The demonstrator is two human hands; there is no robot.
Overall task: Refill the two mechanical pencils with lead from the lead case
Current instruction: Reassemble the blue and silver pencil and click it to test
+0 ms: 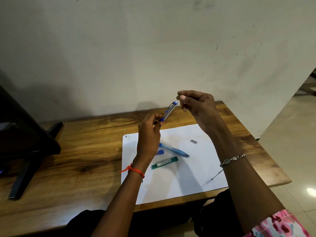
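Observation:
My left hand (149, 134) holds a clear mechanical pencil with blue trim (168, 112) by its lower end, raised above the table and tilted up to the right. My right hand (196, 106) pinches something small right at the pencil's top end; it is too small to identify. A second, light blue mechanical pencil (174, 149) lies on the white paper sheet (179, 182). The green lead case (165, 162) lies just in front of it. A small blue piece (160, 152) sits beside my left wrist, and a small silver cap (193, 141) rests farther right on the paper.
The paper lies on a wooden table (77, 151) against a pale wall. A dark monitor stand (25, 159) occupies the table's left side. The table's right edge drops to a tiled floor (294, 134). My dark-clothed lap is below the front edge.

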